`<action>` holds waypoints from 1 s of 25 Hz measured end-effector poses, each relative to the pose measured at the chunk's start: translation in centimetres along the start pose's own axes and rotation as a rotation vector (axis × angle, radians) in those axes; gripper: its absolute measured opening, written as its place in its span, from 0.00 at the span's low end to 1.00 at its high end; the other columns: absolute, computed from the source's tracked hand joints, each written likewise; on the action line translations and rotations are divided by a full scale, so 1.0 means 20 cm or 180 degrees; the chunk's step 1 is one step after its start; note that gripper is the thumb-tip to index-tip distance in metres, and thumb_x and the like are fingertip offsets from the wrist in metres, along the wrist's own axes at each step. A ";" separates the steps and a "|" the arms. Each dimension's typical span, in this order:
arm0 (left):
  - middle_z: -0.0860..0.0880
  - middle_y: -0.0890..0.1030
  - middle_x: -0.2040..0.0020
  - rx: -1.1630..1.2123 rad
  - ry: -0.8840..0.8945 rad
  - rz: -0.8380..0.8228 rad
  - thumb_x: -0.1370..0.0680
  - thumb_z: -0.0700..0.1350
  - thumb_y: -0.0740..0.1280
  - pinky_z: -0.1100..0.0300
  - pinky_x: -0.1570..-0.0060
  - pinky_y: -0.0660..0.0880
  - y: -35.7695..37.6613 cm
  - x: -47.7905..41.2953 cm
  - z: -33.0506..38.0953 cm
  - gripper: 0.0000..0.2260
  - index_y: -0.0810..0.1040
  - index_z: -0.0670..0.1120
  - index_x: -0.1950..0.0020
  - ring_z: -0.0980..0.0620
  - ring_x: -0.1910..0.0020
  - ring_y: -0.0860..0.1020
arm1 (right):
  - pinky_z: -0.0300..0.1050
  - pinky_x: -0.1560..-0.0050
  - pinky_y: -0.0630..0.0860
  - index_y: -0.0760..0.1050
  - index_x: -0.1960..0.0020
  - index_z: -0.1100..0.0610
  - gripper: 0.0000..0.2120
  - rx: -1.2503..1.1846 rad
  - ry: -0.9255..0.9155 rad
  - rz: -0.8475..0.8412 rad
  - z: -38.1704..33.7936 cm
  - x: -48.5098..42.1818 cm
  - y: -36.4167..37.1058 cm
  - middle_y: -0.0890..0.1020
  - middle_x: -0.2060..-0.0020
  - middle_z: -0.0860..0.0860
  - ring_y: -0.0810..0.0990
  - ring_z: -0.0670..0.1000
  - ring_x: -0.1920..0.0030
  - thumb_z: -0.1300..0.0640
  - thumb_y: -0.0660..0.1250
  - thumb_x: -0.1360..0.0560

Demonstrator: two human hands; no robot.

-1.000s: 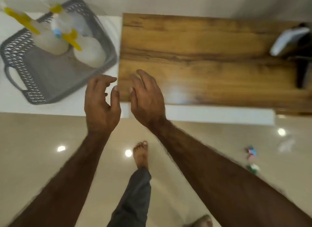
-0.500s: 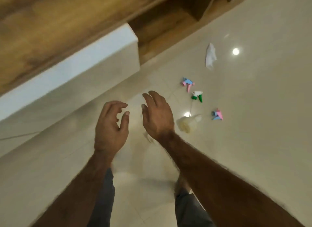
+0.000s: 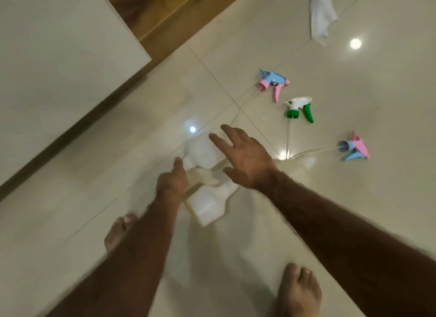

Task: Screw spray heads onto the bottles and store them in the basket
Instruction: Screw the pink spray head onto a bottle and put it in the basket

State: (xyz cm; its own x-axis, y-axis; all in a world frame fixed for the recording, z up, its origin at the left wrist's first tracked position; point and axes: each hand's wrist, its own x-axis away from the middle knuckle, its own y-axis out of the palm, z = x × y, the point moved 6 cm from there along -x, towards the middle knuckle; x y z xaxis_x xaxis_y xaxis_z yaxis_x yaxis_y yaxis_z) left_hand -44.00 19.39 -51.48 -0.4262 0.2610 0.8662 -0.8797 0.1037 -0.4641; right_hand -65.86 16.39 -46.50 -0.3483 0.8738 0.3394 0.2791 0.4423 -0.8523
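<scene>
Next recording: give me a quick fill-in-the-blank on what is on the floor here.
On the floor lie ___ loose spray heads.
The white spray head has a ___ trigger.
The right hand, fingers spread, is over white ___.
Missing words: three; green; bottles.

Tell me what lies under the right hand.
Translucent white bottles lie on the floor beneath the open right hand. The hand covers part of them; blur hides their necks and number.
</scene>
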 end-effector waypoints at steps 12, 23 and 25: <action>0.43 0.85 0.39 0.2310 0.0820 -0.0833 0.18 0.55 0.70 0.54 0.61 0.82 0.24 -0.08 0.47 0.23 0.77 0.44 0.28 0.46 0.50 0.85 | 0.50 0.55 0.79 0.59 0.28 0.54 0.43 -0.1255 0.0706 0.0606 0.11 -0.34 0.08 0.81 0.44 0.52 0.82 0.56 0.50 0.36 0.76 0.33; 0.49 0.75 0.29 0.0170 0.2886 -0.0414 0.30 0.48 0.83 0.47 0.39 0.82 0.25 -0.07 0.70 0.42 0.66 0.50 0.22 0.45 0.34 0.78 | 0.54 0.56 0.80 0.83 0.46 0.56 0.13 -0.0562 0.0414 0.1915 0.72 -0.40 -0.29 0.84 0.53 0.52 0.81 0.55 0.54 0.50 0.65 0.23; 0.50 0.75 0.33 -0.0133 0.2928 -0.0300 0.33 0.49 0.86 0.48 0.40 0.82 0.22 -0.13 0.69 0.41 0.69 0.49 0.25 0.43 0.35 0.78 | 0.59 0.48 0.79 0.81 0.40 0.57 0.16 0.0528 0.0390 0.1758 0.85 -0.41 -0.29 0.81 0.43 0.58 0.78 0.62 0.44 0.58 0.65 0.26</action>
State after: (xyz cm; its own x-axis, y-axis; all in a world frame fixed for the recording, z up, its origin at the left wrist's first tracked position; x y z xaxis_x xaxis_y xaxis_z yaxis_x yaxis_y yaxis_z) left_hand -49.68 5.96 -53.29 -0.0023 0.9072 0.4207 -0.8862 0.1930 -0.4211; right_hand -79.88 3.21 -51.10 -0.0825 0.9871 -0.1373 0.2425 -0.1138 -0.9635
